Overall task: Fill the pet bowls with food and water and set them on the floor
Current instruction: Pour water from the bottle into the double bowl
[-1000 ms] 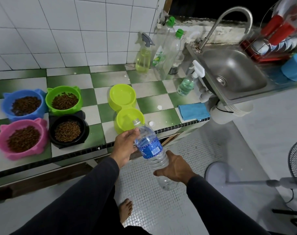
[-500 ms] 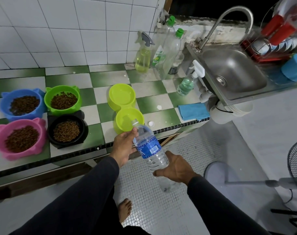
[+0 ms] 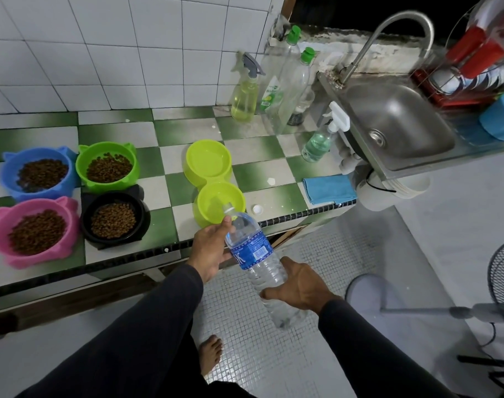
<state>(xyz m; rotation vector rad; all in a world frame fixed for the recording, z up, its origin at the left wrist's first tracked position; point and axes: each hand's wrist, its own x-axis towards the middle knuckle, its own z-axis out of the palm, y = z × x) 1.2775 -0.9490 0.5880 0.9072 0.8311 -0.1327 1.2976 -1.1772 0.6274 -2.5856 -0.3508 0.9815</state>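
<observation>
Green-and-white checked counter (image 3: 273, 150), tiled wall (image 3: 101, 53)

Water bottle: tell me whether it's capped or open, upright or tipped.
Open and tipped. The water bottle has a bare neck leaning toward the yellow-green double bowl; a white cap lies on the counter.

Long dark sleeves (image 3: 147, 317) cover both arms down to the wrists; hands (image 3: 213, 248) are bare, as is one foot (image 3: 212, 351).

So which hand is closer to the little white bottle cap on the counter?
Left. The left hand grips the water bottle near its neck, just below-left of the white cap at the counter edge. The right hand holds the bottle's lower part, out over the floor.
</observation>
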